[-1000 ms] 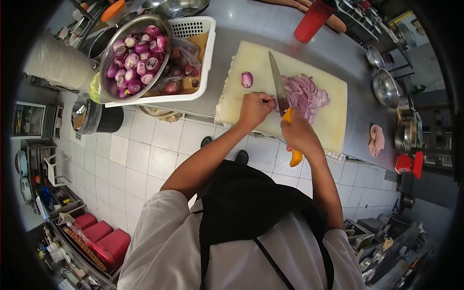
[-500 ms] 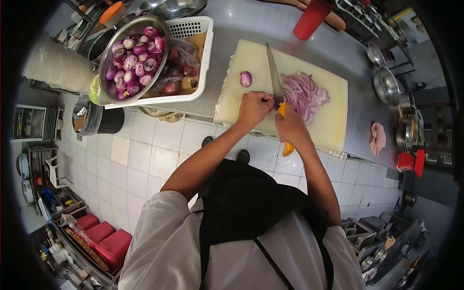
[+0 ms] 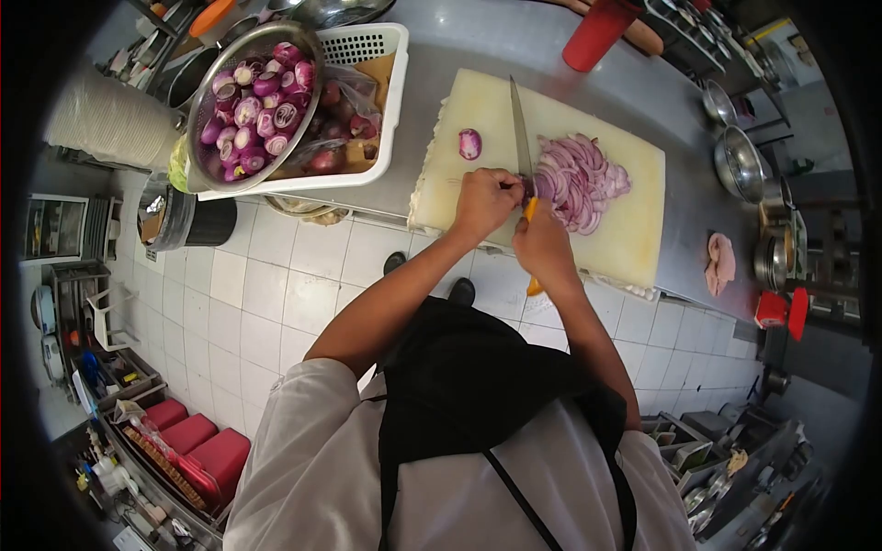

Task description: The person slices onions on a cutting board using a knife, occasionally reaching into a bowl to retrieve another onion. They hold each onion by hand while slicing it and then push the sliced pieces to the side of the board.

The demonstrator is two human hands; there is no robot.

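Observation:
My right hand (image 3: 544, 246) is closed around the yellow handle of a kitchen knife (image 3: 521, 129), whose long blade points away from me over the cutting board (image 3: 452, 179). Close to the blade's left side, the bent fingers of my left hand (image 3: 487, 202) pinch a piece of red onion, mostly hidden by the fingers and knife. A loose pile of sliced red onion (image 3: 588, 184) lies right of the blade. Farther left on the board sits a peeled red onion piece (image 3: 469, 143), touched by neither hand.
A metal colander (image 3: 197, 151) of peeled red onions rests on a white basket (image 3: 390, 119) holding more onions in plastic. A red container (image 3: 593, 41) stands behind the board. Metal bowls (image 3: 738, 163) and a pinkish cloth-like item (image 3: 719, 264) are on the right.
My right hand and the knife handle have shifted slightly left, closer to my left hand. My left hand stays in nearly the same place. The view has moved slightly.

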